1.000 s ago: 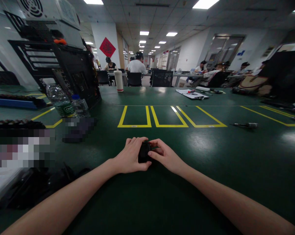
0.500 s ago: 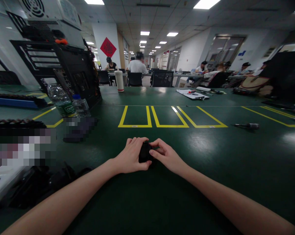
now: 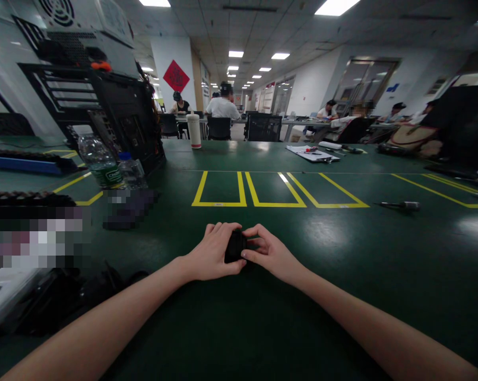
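Note:
A small black object sits between both of my hands, low over the dark green table. My left hand wraps its fingers round the object's left side, thumb underneath. My right hand pinches its right side with thumb and fingertips. What the object is stays hard to make out, since the fingers cover most of it.
Yellow taped boxes mark the table ahead. A screwdriver lies at the right. Two water bottles and an open black computer case stand at the left, a white tumbler and papers farther back. Several people sit at distant tables.
Both hands stay on the black object in nearly the same spot; the right fingers have shifted slightly on it.

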A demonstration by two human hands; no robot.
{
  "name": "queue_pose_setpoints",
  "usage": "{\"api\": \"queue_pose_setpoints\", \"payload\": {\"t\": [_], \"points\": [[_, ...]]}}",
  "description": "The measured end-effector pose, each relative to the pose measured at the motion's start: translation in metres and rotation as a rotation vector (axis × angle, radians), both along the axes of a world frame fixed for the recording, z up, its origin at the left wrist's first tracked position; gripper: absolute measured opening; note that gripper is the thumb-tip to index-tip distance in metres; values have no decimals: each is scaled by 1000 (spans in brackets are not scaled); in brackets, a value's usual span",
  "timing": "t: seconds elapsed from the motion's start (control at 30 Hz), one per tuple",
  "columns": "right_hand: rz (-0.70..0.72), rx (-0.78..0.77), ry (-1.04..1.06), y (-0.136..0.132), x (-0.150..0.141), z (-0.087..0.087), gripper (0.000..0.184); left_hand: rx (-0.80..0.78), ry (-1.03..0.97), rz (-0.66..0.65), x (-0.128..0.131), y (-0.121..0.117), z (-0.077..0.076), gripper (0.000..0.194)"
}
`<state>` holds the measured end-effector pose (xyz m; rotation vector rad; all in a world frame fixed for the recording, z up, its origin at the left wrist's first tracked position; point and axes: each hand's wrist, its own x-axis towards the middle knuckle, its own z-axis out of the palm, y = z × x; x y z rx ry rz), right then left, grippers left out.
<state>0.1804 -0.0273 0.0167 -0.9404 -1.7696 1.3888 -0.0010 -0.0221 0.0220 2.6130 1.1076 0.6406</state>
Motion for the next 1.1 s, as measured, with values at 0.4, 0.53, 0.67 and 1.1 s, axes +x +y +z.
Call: {"api": "queue_pose_setpoints", "payload": {"t": [0.4, 0.53, 0.67, 1.1], "points": [[37, -53, -11, 4, 1, -1, 24, -22, 10, 0, -1, -1, 2, 57], [64, -57, 49, 1, 1, 0, 27, -19, 9, -4, -1, -2, 3, 57], [31, -40, 45, 1, 0, 0, 20, -28, 9, -4, -1, -1, 3, 58], [58, -31, 56, 2, 1, -1, 28, -7, 6, -9, -1, 0, 1, 54]]}}
